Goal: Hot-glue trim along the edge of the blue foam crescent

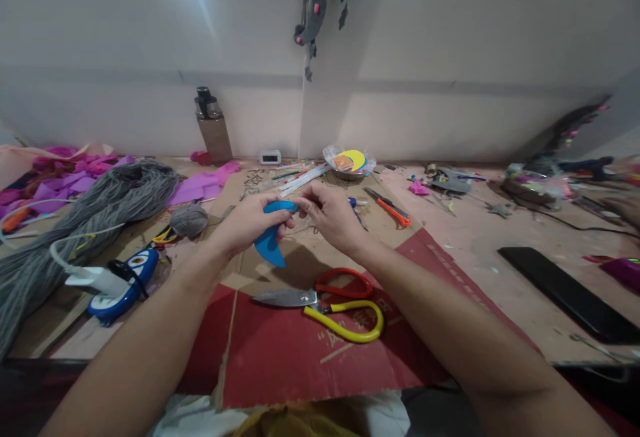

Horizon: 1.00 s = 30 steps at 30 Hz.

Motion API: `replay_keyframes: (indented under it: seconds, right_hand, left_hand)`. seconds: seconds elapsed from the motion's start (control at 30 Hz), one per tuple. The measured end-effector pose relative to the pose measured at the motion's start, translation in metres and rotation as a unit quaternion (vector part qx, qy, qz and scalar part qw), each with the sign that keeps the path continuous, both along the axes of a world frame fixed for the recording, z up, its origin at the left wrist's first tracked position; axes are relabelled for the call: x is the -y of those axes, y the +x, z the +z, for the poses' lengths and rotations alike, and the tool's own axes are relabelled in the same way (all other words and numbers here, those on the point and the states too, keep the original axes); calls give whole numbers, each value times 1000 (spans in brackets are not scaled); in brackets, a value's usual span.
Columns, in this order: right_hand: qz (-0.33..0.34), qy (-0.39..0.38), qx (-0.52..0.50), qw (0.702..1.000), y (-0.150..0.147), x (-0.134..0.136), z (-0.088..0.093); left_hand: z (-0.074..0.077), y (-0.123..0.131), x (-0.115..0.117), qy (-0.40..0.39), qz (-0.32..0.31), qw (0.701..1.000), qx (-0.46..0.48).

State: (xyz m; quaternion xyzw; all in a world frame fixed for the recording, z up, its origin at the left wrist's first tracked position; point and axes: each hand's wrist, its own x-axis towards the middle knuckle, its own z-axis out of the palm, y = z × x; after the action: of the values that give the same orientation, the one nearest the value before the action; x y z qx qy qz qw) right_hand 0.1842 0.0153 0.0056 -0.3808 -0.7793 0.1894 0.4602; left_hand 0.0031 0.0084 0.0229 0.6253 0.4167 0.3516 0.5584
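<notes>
My left hand grips a curved blue foam piece above the cardboard, its pointed end hanging down. My right hand meets it at the top of the blue piece, fingers pinched together on that end or on something small there. Below the hands lie scissors with one red and one yellow handle, blades pointing left, on a red cardboard sheet.
A bundle of grey yarn and a small yarn ball lie left, near a blue and white device. Pink paper scraps, a bottle, an orange utility knife, a bag of foam discs and a black bar lie around.
</notes>
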Motion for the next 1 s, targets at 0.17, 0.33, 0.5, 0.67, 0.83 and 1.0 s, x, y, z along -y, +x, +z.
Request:
replay_keyframes:
  seconds: [0.17,0.33,0.5,0.67,0.83,1.0]
  right_hand:
    - [-1,25,10,1000,1,-2,0]
    - [2,32,0,999,0,-1,1]
    - [24,-16,-16,999,0,-1,2]
    - [88,-102,-45,990,8,-10,5]
    - [112,-189,-74,973,23,-19,4]
    - [81,-188,-100,974,34,-26,2]
  left_hand:
    - [0,0,1,29,4,998,-53]
    - [0,1,3,49,24,995,-87]
    - [1,-2,1,69,22,994,-83]
    - [3,-14,-2,-29,-59,998,-17]
    - [11,-33,2,-2,-75,977,198]
    - [26,-58,6,125,55,912,387]
